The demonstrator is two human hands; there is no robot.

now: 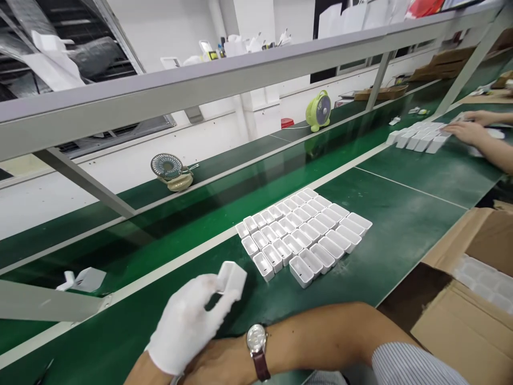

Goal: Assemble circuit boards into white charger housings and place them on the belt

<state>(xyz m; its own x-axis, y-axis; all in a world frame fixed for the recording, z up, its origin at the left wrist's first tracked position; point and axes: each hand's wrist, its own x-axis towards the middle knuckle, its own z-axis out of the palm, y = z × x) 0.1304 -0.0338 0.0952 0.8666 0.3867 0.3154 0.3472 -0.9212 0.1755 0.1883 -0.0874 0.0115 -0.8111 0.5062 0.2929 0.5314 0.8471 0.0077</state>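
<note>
My left hand (186,326), in a white glove, is closed on a small white plastic box (231,278) and holds it just above the green belt (401,224). My right hand (218,366) is bare, with a wristwatch (256,342), and lies against the left wrist at the glove's cuff. Its fingers are hidden under the glove. Just right of the held box, several rows of open white boxes (304,232) stand packed together on the belt.
A cardboard carton (460,326) holding clear trays sits at the lower right. A co-worker's hands (467,131) rest on another group of white boxes (417,140) farther along. A green fan (318,109), a beige fan (170,171) and loose white parts (86,279) lie beyond the belt under a grey rail.
</note>
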